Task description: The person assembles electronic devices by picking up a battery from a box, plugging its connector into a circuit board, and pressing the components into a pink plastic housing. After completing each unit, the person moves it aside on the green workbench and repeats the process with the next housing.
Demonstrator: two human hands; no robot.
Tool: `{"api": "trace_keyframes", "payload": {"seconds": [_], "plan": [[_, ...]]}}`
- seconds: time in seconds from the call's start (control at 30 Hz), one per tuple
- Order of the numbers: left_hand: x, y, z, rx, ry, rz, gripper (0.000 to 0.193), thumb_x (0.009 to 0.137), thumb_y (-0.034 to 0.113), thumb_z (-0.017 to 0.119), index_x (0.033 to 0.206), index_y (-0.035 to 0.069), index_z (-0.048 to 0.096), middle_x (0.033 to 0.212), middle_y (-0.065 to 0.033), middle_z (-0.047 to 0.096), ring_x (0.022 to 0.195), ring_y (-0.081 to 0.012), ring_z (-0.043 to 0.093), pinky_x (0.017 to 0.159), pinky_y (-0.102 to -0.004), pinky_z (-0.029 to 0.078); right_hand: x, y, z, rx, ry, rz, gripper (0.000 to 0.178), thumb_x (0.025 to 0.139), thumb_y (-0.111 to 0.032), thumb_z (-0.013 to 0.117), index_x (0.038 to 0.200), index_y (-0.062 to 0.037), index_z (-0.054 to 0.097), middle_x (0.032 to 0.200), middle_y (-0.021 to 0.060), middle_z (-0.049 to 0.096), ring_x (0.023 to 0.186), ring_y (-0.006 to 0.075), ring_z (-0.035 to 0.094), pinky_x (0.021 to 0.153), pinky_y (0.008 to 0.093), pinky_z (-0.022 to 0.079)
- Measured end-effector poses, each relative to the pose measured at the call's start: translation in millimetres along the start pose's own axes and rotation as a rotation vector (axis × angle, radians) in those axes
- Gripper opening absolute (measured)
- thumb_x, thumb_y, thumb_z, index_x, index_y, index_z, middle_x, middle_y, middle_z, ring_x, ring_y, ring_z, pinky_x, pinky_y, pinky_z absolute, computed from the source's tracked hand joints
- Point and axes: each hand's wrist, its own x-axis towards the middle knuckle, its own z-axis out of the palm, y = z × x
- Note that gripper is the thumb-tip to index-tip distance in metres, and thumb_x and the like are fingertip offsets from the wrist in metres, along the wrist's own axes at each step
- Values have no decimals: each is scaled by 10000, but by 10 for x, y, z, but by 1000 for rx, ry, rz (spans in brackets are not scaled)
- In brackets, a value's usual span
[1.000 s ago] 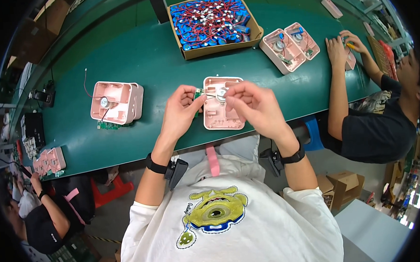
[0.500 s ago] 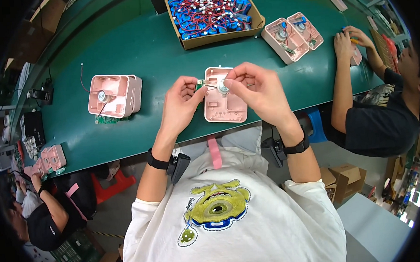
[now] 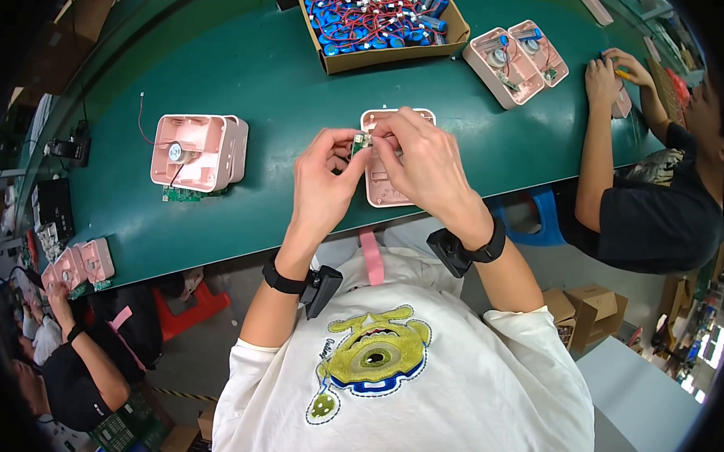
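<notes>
My left hand (image 3: 326,177) pinches a small green circuit board (image 3: 359,143) between thumb and fingertips. Right against the board's edge, the closed fingertips of my right hand (image 3: 425,160) meet it; whatever is between them is too small and covered to make out. Beneath both hands a pink plastic housing half (image 3: 386,194) lies open side up on the bench, its middle hidden by my right hand.
Left on the green bench (image 3: 291,88) sits another pink housing (image 3: 233,163) with a round speaker (image 3: 179,152). A cardboard box (image 3: 387,58) of blue wired batteries stands behind. Opened pink housings (image 3: 505,74) lie at right. People work on both sides.
My right hand has left the speaker in the housing and come left to the circuit board. The left hand with the board has shifted slightly right. The whole view has shifted a little.
</notes>
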Motion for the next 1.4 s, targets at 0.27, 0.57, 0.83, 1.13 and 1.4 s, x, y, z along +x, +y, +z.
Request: {"api": "trace_keyframes", "payload": {"seconds": [0.27,0.57,0.83,1.13,1.4], "plan": [[-26,-29,28,-32,36,-2,201,914,6,774,1087,-50,688,956,-82,694,795,-108,644,644,-258,533,-6,-54,-28,-60,7,-18,78,923,-67,705,978,-18,678,934,118,701,785,357,706,666,449,565],[-75,127,38,315,67,261,208,870,-13,786,1053,-31,689,900,-93,672,722,-151,615,655,-290,515,-31,-124,-18,-51,13,-7,64,913,-42,685,964,-11,662,944,144,696,792,381,699,674,468,561],[-3,43,-9,188,-18,255,180,890,-17,777,1047,-35,690,910,-81,683,765,-133,629,703,-274,523,-53,-115,31,-51,23,16,78,912,-40,684,984,-13,669,964,149,695,814,388,698,679,468,559],[-57,-88,31,-170,-27,-83,202,952,-3,752,1130,-34,663,993,-43,704,873,-89,658,739,-235,539,751,534,-784,-207,192,22,203,891,-171,794,1035,-31,769,988,166,742,872,346,728,778,429,569],[-31,-234,12,-229,-32,-69,227,963,6,748,1160,-37,643,1007,-44,698,889,-84,650,749,-227,538,1126,831,-621,-234,47,113,208,906,-199,792,971,-2,781,994,152,752,834,270,729,749,387,565]]}}
